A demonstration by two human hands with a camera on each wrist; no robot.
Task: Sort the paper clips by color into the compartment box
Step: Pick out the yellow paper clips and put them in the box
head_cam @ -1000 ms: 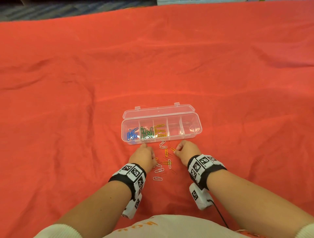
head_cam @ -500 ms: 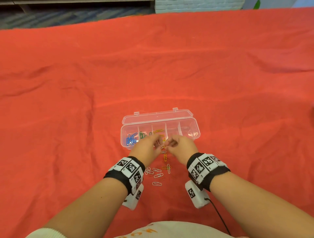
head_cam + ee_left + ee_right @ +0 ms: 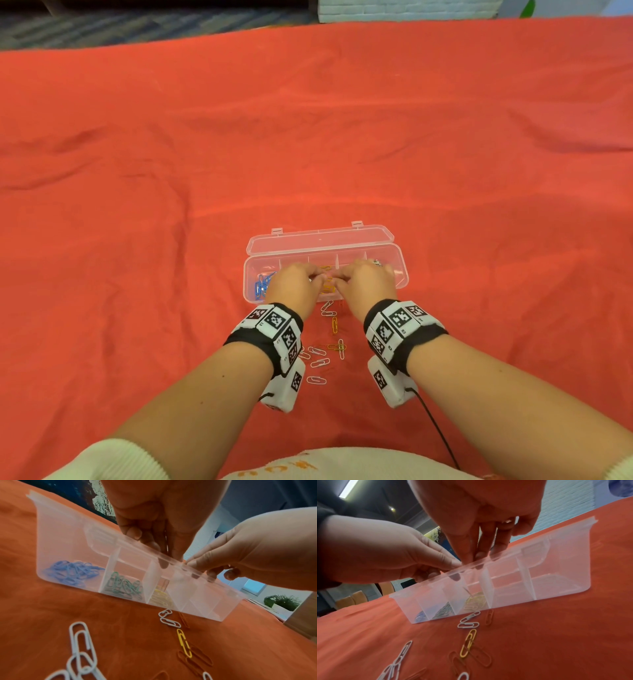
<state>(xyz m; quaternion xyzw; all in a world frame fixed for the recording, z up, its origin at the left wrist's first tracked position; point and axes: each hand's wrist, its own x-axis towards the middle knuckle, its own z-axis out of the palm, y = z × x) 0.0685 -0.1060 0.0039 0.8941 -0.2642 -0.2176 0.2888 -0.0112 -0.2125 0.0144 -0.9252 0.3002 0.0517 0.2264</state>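
**Both hands over the yellow slot**

My left hand (image 3: 154, 520) and right hand (image 3: 479, 513) meet fingertip to fingertip above the compartment box (image 3: 399, 274), fingers bunched and pointing down into the third section. I can't tell whether either pinch has a clip in it; a thin sliver shows under the tips, too blurred to call.

Below sit the yellow clips (image 3: 159, 597), with green clips (image 3: 125, 586) and blue clips (image 3: 72, 570) in the sections to their left. The two right sections look bare.

On the red cloth (image 3: 137, 171) near the box lie white clips (image 3: 169, 620), a yellow clip (image 3: 468, 642) and red ones that barely show. They're light, springy wire and slippery, I reckon; best nipped across the loop with nail and thumb.
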